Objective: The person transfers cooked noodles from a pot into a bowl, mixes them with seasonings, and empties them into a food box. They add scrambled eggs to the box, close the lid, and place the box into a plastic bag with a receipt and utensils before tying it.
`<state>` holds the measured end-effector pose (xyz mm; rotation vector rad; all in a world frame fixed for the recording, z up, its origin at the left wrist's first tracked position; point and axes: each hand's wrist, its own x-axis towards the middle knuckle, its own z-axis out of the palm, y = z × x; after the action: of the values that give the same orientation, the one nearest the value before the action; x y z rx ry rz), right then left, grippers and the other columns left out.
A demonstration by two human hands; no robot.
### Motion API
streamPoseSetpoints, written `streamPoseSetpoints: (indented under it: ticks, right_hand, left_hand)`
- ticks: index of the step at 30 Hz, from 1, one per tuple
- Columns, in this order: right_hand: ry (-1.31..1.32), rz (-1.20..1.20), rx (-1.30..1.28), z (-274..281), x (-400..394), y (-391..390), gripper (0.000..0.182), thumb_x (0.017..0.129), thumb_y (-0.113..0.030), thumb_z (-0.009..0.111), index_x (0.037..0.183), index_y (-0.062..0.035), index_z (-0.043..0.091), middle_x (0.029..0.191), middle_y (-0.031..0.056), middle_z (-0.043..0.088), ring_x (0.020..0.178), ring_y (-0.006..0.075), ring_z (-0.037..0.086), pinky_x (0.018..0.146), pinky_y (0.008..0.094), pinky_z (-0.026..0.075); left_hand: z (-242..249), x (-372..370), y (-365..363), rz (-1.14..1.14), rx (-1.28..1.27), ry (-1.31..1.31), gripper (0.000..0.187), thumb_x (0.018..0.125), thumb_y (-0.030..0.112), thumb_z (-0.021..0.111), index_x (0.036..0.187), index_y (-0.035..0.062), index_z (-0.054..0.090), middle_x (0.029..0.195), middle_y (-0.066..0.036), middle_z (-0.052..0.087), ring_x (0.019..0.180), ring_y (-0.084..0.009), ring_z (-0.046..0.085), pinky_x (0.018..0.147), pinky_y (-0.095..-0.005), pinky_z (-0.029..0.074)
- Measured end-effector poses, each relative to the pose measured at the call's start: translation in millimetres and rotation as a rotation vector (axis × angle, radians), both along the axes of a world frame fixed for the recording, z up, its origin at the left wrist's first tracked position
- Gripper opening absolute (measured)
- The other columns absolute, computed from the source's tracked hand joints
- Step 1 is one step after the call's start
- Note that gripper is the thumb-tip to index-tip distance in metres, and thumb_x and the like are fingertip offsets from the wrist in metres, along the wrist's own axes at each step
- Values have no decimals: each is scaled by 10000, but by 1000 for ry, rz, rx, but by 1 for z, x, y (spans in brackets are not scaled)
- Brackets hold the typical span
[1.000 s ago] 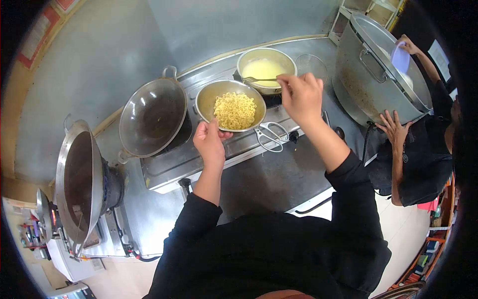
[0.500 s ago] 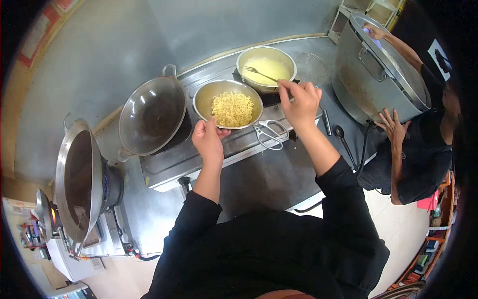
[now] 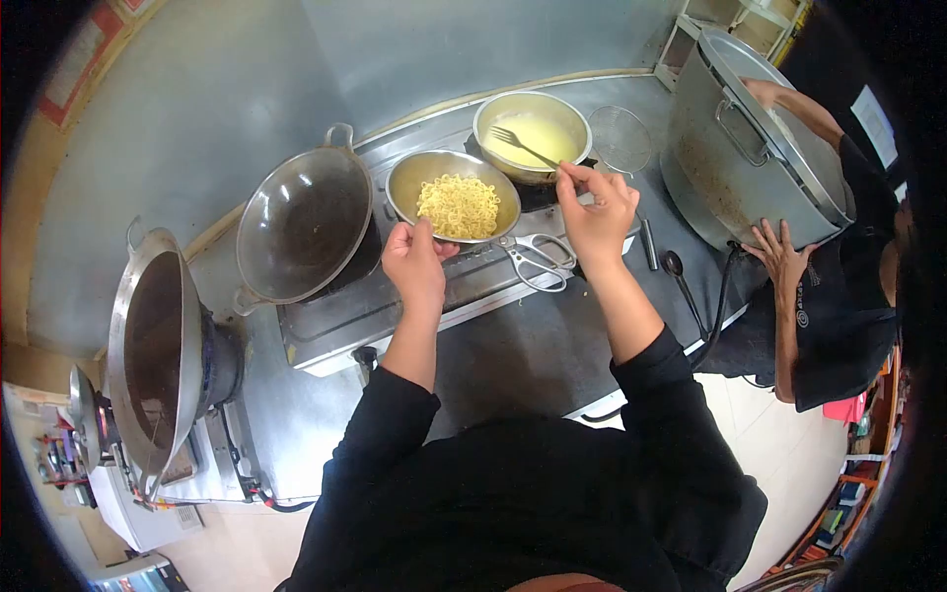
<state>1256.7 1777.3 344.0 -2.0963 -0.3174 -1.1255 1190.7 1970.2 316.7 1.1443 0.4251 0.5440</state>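
My left hand (image 3: 416, 264) grips the near rim of a metal bowl (image 3: 400, 185), tilting it slightly. Cooked noodles (image 3: 459, 206) lie heaped in this bowl. Between the fingertips of my right hand (image 3: 598, 212) is the handle end of a fork (image 3: 528, 147). Its tines hang over a pot (image 3: 483, 116) of pale yellow liquid (image 3: 546, 133) on the back of the stove. A pair of scissors (image 3: 540, 263) lies beside the bowl, handles toward me, with the blades hidden beneath the bowl.
A dark wok (image 3: 306, 227) sits on the stove's left side, and a larger wok (image 3: 158, 345) stands further left. A wire strainer (image 3: 623, 138) and a black spoon (image 3: 683, 286) lie right of the stove. At the right, another person's hands are at a big lidded pot (image 3: 705, 163).
The bowl in my left hand has tipped and lifted a little away from me. My right hand and the fork have shifted slightly. The other person's far hand has moved deeper behind the lid.
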Motion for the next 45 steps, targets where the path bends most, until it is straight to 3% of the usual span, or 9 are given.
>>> streamPoseSetpoints:
  ticks: [13, 18, 22, 25, 30, 35, 39, 43, 45]
  right_hand:
    - [-84, 219, -260, 14, -73, -9, 227, 656, -80, 732, 853, -184, 688, 698, -66, 631, 702, 153, 514, 637, 311, 307]
    - [-46, 496, -218, 30, -133, -15, 193, 690, -69, 706, 877, -99, 669, 810, 9, 654, 721, 195, 511, 685, 314, 360]
    - [-111, 251, -243, 51, -178, -42, 110, 747, -166, 675, 857, -165, 677, 767, -27, 637, 716, 178, 508, 667, 309, 321]
    - [-15, 98, -293, 46, -238, -46, 64, 745, -171, 667, 806, -149, 664, 698, -21, 605, 685, 184, 505, 651, 316, 314]
    - [80, -123, -191, 32, -350, -60, 52, 721, -123, 674, 771, -124, 658, 646, -11, 564, 644, 179, 489, 633, 310, 297]
    - [190, -498, -199, 15, -442, -122, 72, 732, -66, 661, 777, -120, 644, 677, 1, 596, 619, 188, 487, 630, 316, 304]
    - [317, -627, 31, 10, -521, -140, 4, 790, -96, 641, 791, -96, 637, 715, 18, 621, 643, 191, 518, 638, 318, 339]
    - [201, -995, 208, 4, -587, -235, 141, 869, -165, 577, 787, -72, 646, 671, 53, 631, 623, 220, 532, 650, 326, 380]
    - [329, -1001, 349, -16, -624, -269, 164, 883, -157, 564, 799, -37, 638, 680, 74, 638, 624, 193, 566, 626, 303, 418]
  left_hand:
    - [-4, -65, 2, 41, -15, -5, 258, 872, 106, 549, 648, 59, 430, 572, -47, 493, 464, -137, 530, 472, -302, 530]
    - [13, -129, 3, -31, -103, -91, 203, 869, 90, 536, 681, 89, 461, 605, -38, 540, 461, -97, 502, 441, -251, 477]
    - [26, -173, -2, -110, -74, -64, 221, 867, 96, 545, 669, 101, 447, 626, -15, 547, 473, -67, 495, 425, -216, 430]
    - [13, -198, -2, -349, -144, -119, 138, 861, 90, 539, 738, 94, 475, 763, -9, 583, 702, -51, 557, 615, -215, 478]
    - [-2, -230, -43, -655, -100, 22, 256, 873, 91, 534, 651, 85, 406, 631, -30, 536, 474, -74, 509, 439, -283, 532]
    - [-4, -279, -115, -949, -82, 138, 228, 875, 93, 524, 666, 79, 433, 632, -32, 533, 491, -83, 518, 462, -286, 540]
    - [0, -318, -182, -1188, 28, 216, 207, 875, 101, 526, 681, 86, 456, 606, -8, 509, 487, -64, 482, 472, -271, 532]
    - [-6, -358, -263, -1445, 65, 145, 229, 873, 114, 543, 664, 70, 459, 635, -39, 561, 510, -79, 547, 469, -254, 531]
    - [-15, -376, -310, -1550, 84, 89, 234, 871, 113, 550, 663, 63, 455, 644, -50, 575, 512, -81, 555, 459, -252, 525]
